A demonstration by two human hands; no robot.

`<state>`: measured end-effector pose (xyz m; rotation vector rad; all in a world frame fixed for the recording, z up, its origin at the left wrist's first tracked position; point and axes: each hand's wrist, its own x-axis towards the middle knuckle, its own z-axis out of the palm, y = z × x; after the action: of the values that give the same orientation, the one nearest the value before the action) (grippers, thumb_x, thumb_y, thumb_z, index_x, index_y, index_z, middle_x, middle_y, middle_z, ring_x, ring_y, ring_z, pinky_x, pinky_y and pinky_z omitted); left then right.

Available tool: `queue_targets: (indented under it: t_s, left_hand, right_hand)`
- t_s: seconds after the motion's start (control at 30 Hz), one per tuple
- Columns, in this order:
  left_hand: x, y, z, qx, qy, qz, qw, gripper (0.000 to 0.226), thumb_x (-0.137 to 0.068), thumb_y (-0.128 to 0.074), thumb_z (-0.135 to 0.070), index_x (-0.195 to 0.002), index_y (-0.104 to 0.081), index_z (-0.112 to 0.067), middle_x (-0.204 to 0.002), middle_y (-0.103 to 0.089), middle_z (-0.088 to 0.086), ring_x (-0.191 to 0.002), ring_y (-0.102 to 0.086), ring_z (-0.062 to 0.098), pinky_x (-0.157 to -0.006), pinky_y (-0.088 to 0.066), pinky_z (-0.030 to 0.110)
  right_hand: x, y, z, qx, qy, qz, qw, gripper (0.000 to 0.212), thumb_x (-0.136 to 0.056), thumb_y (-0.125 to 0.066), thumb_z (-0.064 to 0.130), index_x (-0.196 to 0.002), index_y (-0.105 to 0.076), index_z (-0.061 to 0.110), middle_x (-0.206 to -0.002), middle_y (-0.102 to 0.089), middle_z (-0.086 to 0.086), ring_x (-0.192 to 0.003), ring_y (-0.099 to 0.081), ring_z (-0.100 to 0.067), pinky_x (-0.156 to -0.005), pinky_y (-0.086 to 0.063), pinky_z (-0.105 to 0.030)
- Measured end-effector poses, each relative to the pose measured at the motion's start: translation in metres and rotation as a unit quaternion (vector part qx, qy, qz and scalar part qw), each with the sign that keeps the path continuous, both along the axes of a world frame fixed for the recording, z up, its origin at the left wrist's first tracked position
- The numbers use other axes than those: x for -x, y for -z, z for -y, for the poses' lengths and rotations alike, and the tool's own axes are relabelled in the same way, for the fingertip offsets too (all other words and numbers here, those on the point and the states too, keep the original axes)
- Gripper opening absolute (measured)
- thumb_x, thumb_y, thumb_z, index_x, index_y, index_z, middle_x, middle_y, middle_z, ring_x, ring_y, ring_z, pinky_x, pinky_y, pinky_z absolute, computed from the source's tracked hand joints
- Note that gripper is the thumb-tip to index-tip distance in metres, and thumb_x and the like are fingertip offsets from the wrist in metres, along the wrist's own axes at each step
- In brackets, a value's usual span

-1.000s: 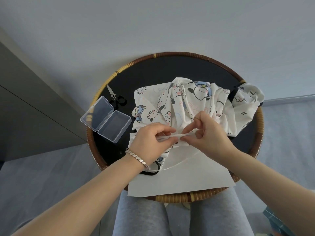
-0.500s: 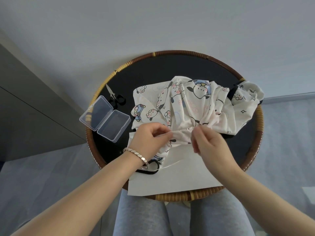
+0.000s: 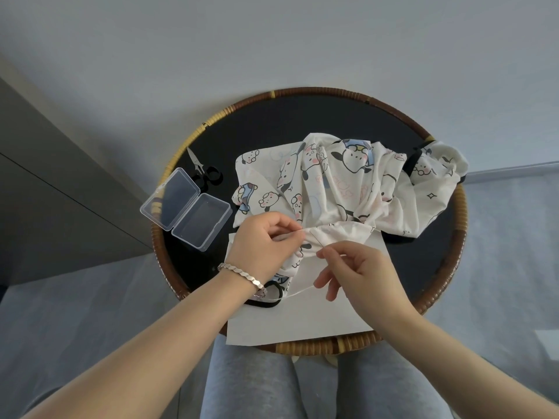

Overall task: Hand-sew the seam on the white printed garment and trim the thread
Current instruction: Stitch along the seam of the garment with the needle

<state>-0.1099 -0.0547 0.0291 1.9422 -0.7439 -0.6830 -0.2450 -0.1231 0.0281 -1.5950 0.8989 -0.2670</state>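
The left hand (image 3: 266, 240) is curled around the near folded edge of the white printed garment (image 3: 348, 182), pinching the seam between thumb and fingers and holding it taut. Just right of it, the right hand (image 3: 360, 270) pinches what looks like a thin needle (image 3: 317, 241) at that same edge, thumb and forefinger closed on it and the other fingers loosely spread. The thread itself is too fine to make out.

The rest of the garment lies bunched on the far right part of the round table (image 3: 332, 346), its near edge over a white paper sheet (image 3: 302, 322).

The sewing seems to be mid-stitch. How much of the seam is already closed cannot be told, since the stitches are too small to see. Trimming is left to do: the scissors (image 3: 199, 167) lie on the far left of the table, well apart from both hands.

Near the scissors, a clear plastic box (image 3: 186, 207) sits open with its lid laid flat. Both halves appear empty; the yellowish patch seen through the left half is probably the table rim beneath.
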Motion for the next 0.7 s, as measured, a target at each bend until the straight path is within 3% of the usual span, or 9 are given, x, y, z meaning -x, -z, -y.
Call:
queue_targets:
  t_s: [0.2,0.5,0.7]
  left_hand:
    - [0.001,0.001,-0.001,0.005,0.001,0.016,1.000,0.009,-0.077,-0.070,-0.013,-0.075,-0.066,-0.020,-0.068,-0.069,-0.002,-0.061,-0.063,0.002,-0.062,-0.052,0.013]
    - [0.007,0.001,-0.003,0.035,0.003,0.063,0.997,0.007,-0.078,-0.068,-0.009,-0.076,-0.068,-0.015,-0.066,-0.065,-0.011,-0.060,-0.063,-0.003,-0.058,-0.047,0.008]
    - [0.009,0.002,-0.010,0.027,0.085,0.130,0.987,0.007,-0.082,-0.065,-0.013,-0.079,-0.071,-0.015,-0.073,-0.065,-0.009,-0.077,-0.060,0.001,-0.068,-0.045,0.008]
  right_hand:
    - [-0.003,-0.001,-0.001,-0.005,0.004,-0.001,1.000,0.020,-0.094,-0.047,0.018,-0.082,-0.063,0.022,-0.060,-0.069,0.004,-0.043,-0.054,-0.005,-0.042,-0.034,-0.009]
    - [-0.014,0.000,-0.005,0.004,0.012,0.002,1.000,0.022,-0.094,-0.046,0.020,-0.082,-0.064,0.022,-0.056,-0.068,0.005,-0.040,-0.052,-0.004,-0.042,-0.034,-0.009]
    - [-0.017,-0.001,-0.008,-0.039,0.039,0.023,0.998,0.026,-0.093,-0.047,0.015,-0.076,-0.065,0.020,-0.050,-0.064,0.002,-0.036,-0.048,-0.006,-0.040,-0.034,-0.010]
